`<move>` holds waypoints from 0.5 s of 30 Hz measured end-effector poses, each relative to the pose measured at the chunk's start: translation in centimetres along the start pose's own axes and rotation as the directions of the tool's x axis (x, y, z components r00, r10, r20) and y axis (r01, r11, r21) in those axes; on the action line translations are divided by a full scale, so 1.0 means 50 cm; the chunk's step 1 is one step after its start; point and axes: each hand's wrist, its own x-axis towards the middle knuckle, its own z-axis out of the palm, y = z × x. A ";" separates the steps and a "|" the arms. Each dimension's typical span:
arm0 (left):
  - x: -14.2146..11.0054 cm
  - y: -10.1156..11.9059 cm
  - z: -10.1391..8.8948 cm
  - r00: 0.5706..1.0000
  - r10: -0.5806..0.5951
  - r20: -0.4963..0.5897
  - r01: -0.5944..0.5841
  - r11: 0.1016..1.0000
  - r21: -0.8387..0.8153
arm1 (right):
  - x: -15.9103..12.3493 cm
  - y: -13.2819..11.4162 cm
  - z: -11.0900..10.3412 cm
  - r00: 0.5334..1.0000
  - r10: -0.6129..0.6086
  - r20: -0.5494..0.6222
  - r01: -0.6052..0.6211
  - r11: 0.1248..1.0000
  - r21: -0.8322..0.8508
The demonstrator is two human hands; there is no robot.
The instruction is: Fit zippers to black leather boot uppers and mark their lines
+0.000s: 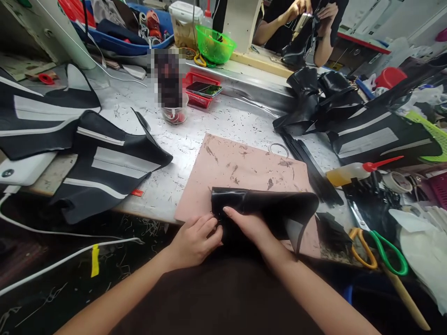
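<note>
A glossy black leather piece (228, 199), curled over with a dull inner side and a pale patch inside, lies across the front of a scuffed pink mat (251, 158). My left hand (197, 237) is closed at its left front edge, fingers bent and pinching that edge. Over the near side reaches my right hand (247, 223), thumb resting on the leather; its fingers are hidden beneath the fold. On the left lie black leather panels (115, 158) with white strips on them.
Scissors (375, 251) with green and orange handles lie at the right, near a glue bottle (349, 173) with a red nozzle. Black strips (309, 167) and black leather uppers (303, 95) lie behind. A co-worker's hands (300, 11) hold a black boot. A white cable (70, 260) hangs front left.
</note>
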 end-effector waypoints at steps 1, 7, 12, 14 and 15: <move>-0.002 0.003 0.000 1.000 -0.002 -0.014 0.002 1.000 0.006 | -0.002 -0.002 0.003 1.000 -0.005 -0.003 0.005 1.000 -0.013; -0.010 0.018 -0.001 0.998 -0.050 -0.032 0.051 0.997 0.050 | -0.002 0.002 0.021 0.998 0.003 -0.062 -0.009 0.995 -0.097; -0.009 0.022 -0.002 0.997 -0.062 -0.038 0.065 0.995 0.080 | 0.003 0.006 0.027 0.994 -0.041 -0.098 0.027 0.990 -0.137; -0.009 0.021 -0.002 0.998 -0.056 -0.035 0.059 0.994 0.091 | 0.005 0.007 0.029 0.992 -0.058 -0.114 0.041 0.988 -0.146; -0.009 0.021 -0.001 0.998 -0.053 -0.028 0.056 0.994 0.095 | 0.005 0.008 0.030 0.991 -0.064 -0.121 0.045 0.988 -0.150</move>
